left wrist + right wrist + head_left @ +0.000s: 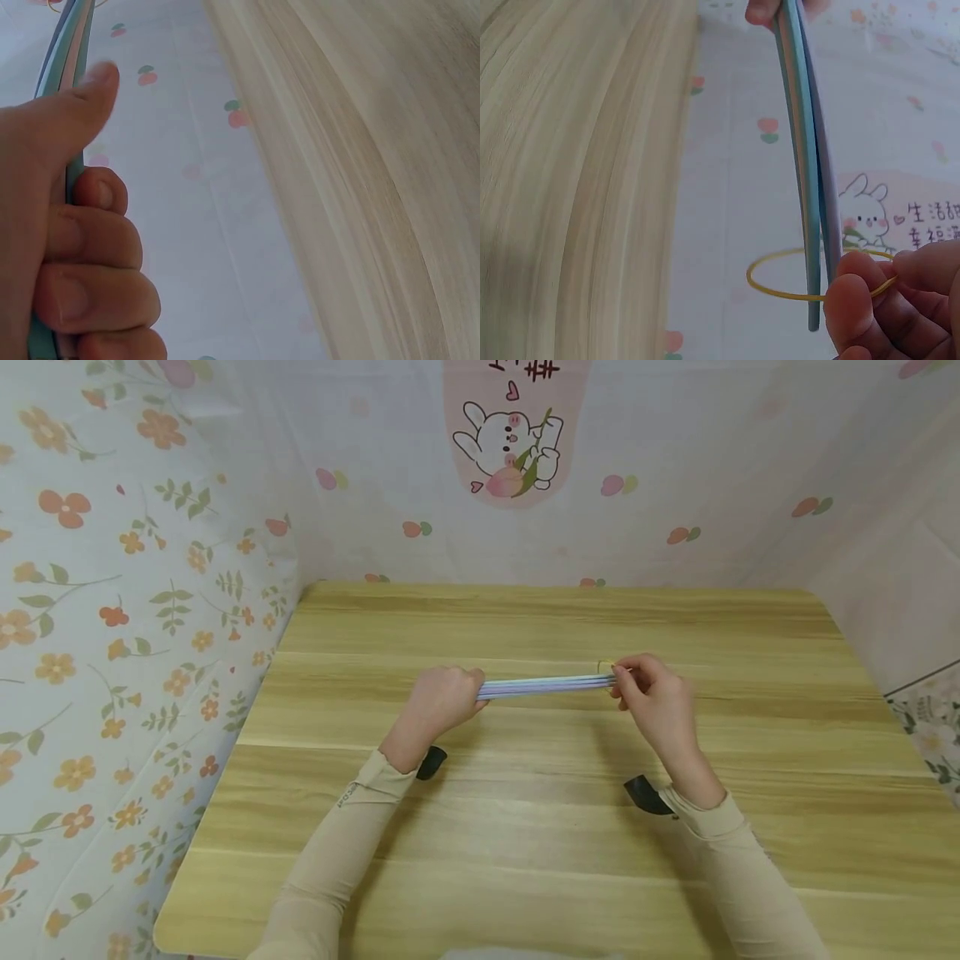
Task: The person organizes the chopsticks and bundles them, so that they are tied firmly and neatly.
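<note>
Gripping the sticks (540, 686) in the left hand (444, 700), with 4 fingers curled round and the thumb lying across them. Held above the table (525, 835) at the centre of the head frame, almost level. Pinching the yellow band (787, 295) between the fingertips of the right hand (662, 700), right of centre. Looped slack around the sticks' right end. Cannot tell whether touching the sticks with those fingertips. Facing a cloth (360, 460) with 1 rabbit (510, 439) at upper centre.
</note>
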The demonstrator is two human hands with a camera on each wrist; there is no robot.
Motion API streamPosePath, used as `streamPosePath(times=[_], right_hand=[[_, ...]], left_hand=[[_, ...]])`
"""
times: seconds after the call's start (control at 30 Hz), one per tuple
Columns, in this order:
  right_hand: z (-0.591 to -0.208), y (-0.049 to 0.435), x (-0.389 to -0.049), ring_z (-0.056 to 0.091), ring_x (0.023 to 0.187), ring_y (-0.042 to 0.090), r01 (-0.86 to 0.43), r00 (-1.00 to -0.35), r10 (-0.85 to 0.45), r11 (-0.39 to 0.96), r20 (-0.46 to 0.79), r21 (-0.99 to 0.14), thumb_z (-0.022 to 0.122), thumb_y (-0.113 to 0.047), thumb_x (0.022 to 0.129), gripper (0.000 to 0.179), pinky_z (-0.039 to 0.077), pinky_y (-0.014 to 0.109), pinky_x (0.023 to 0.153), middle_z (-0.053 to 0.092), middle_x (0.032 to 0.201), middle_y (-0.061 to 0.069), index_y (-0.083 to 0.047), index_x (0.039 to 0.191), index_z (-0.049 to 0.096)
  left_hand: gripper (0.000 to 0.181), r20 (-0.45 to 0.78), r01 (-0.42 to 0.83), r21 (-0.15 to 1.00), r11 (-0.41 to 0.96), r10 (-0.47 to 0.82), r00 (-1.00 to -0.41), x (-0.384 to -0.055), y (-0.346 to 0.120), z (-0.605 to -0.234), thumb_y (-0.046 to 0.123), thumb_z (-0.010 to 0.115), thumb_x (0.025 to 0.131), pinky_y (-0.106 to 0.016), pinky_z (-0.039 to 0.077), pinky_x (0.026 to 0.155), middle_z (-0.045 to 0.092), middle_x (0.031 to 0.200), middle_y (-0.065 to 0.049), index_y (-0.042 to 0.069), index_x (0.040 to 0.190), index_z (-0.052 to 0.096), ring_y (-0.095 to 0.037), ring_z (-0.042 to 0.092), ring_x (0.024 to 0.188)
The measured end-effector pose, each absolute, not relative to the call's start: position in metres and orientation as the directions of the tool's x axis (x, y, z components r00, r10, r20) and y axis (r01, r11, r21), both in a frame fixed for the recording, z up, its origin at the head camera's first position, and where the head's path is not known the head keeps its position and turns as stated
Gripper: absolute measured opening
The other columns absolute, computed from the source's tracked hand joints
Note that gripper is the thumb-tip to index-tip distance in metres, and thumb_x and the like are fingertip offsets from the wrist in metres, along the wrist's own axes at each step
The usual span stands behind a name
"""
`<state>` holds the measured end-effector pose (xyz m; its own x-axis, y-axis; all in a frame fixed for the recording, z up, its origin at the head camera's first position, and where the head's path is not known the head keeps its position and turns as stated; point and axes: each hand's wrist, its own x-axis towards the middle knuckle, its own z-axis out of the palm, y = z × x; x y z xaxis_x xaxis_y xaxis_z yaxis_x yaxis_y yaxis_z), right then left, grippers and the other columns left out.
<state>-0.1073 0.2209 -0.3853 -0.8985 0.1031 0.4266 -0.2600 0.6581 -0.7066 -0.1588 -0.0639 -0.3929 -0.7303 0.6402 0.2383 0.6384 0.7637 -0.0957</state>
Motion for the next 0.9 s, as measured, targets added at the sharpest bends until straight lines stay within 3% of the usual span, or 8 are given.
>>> streamPosePath(times=[0.2, 0.57, 0.9], right_hand=[[-0.386, 0.211, -0.107, 0.054, 0.047, 0.001, -0.302, -0.885, 0.069, 0.668, 0.460, -0.681, 0.064, -0.006, 0.091, 0.007, 0.042, 0.009, 0.048, 0.067, 0.065, 0.012, 0.001, 0.092, 0.066], [-0.391, 0.194, -0.099, 0.057, 0.049, 0.010, -0.305, -0.908, 0.036, 0.629, 0.418, -0.715, 0.064, -0.005, 0.090, 0.004, 0.044, 0.013, 0.049, 0.066, 0.064, 0.008, -0.001, 0.091, 0.066], [-0.400, 0.184, -0.094, 0.058, 0.050, 0.010, -0.266, -0.935, 0.044, 0.568, 0.351, -0.779, 0.063, -0.005, 0.091, 0.006, 0.045, 0.017, 0.048, 0.066, 0.065, 0.011, 0.000, 0.092, 0.066]], left_hand=[[0.048, 0.267, 0.645, -0.093, 0.759, 0.643, -0.718, -0.159, -0.062, -0.394, 0.055, 0.065, 0.082, -0.021, 0.021, 0.038, 0.028, 0.050, 0.005, 0.012, 0.066, 0.052, -0.006, 0.025, 0.041], [0.051, 0.286, 0.643, -0.082, 0.761, 0.636, -0.717, -0.161, -0.061, -0.391, 0.057, 0.065, 0.081, -0.021, 0.017, 0.039, 0.023, 0.050, 0.006, 0.012, 0.064, 0.050, -0.006, 0.022, 0.041], [0.049, 0.268, 0.641, -0.040, 0.766, 0.627, -0.732, -0.162, -0.064, -0.388, 0.055, 0.066, 0.082, -0.021, 0.023, 0.038, 0.029, 0.050, 0.005, 0.010, 0.067, 0.051, -0.007, 0.027, 0.040]])
